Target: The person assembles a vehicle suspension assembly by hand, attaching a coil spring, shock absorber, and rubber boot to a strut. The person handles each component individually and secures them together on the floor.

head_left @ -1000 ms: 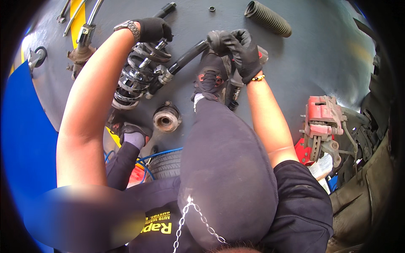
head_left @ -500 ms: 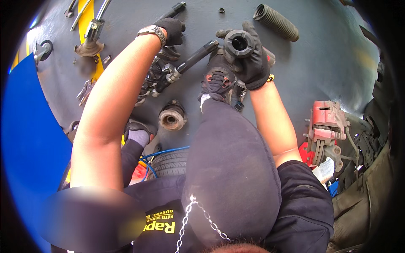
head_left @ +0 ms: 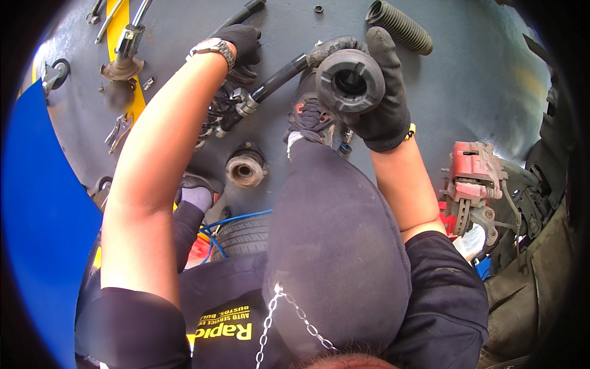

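Nearest where I stand, a tyre (head_left: 243, 238) lies with a blue hose (head_left: 239, 218) by it, a loop that could catch a careless heel. Beyond, a rusty round mount (head_left: 246, 169) rests on the floor (head_left: 467, 92); at right is a red brake caliper (head_left: 472, 165). Mid-scene, over a laced shoe (head_left: 311, 117), the gloved right hand (head_left: 384, 114) curls its fingers and thumb about a dark ring-shaped part (head_left: 372, 84), bore upward. A slack one-handed hold could, I judge, drop it onto the shoe. To the left, the gloved left hand (head_left: 244, 46) is bent over the far end of a coil spring (head_left: 224, 98); whether it pinches anything, I cannot tell. A black bar (head_left: 279, 80) slants beside the coils; if its clamp slipped, stored force might drive the spring at the fingers. Farthest, right of centre, lies a ribbed bellows (head_left: 399, 27); a small nut (head_left: 318, 8), left of it, could be kicked away.
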A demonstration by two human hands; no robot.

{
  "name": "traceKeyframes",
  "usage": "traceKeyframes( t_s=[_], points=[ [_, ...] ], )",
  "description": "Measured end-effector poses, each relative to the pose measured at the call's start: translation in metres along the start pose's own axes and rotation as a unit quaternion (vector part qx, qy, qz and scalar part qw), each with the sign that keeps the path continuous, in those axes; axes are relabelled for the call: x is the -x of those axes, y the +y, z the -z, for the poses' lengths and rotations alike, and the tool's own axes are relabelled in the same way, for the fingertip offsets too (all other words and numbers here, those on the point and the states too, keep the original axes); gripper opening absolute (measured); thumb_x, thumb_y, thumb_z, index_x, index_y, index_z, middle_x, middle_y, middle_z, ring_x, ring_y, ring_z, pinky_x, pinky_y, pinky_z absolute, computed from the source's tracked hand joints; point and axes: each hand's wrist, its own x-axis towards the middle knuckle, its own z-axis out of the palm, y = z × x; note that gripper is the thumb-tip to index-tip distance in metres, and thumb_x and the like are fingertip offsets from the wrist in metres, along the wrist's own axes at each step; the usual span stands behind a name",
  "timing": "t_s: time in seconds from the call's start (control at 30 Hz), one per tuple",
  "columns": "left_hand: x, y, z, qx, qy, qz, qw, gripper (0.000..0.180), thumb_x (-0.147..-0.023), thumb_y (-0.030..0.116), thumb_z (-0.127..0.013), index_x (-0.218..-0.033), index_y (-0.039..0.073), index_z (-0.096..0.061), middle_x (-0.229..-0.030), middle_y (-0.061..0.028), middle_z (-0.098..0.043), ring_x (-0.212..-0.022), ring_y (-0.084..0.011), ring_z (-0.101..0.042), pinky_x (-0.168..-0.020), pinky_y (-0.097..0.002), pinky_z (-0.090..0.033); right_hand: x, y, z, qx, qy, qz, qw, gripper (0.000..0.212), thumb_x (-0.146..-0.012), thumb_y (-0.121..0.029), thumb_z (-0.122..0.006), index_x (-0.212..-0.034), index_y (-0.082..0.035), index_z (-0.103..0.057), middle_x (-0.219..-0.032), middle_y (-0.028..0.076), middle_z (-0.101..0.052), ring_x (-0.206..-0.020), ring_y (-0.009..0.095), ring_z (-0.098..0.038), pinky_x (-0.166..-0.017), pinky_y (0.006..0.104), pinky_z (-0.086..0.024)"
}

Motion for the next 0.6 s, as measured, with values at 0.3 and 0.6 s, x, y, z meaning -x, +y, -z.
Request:
traceKeyframes(
  t_s=[0.3, 0.6],
  points=[
    [0.017, 0.003, 0.008, 0.057, 0.022, 0.032, 0.998, 0.070, -0.080, 0.026, -0.083, -0.144, 0.011, -0.059, -0.129, -0.0189, -0.070, -0.120, -0.0343, -0.067, -0.104, -0.0439, -0.053, 0.005, -0.019, -0.022, -0.117, -0.058, -0.056, 0.990, 0.067, -0.104, -0.062, -0.048, -0.111, 0.001, -0.069, -0.107, 0.016, -0.075, -0.098, 0.022, -0.073, -0.092, 0.0341, -0.059],
    [0.019, 0.002, 0.003, 0.071, 0.047, 0.031, 0.996, 0.062, -0.082, 0.023, -0.080, -0.141, 0.011, -0.061, -0.127, -0.0179, -0.071, -0.117, -0.0336, -0.069, -0.103, -0.0427, -0.054, 0.005, -0.024, -0.022, -0.054, -0.035, -0.061, 0.996, 0.103, -0.091, -0.087, -0.038, -0.117, 0.010, -0.065, -0.102, 0.021, -0.072, -0.077, 0.026, -0.073, -0.071, 0.0376, -0.062]
  ],
)
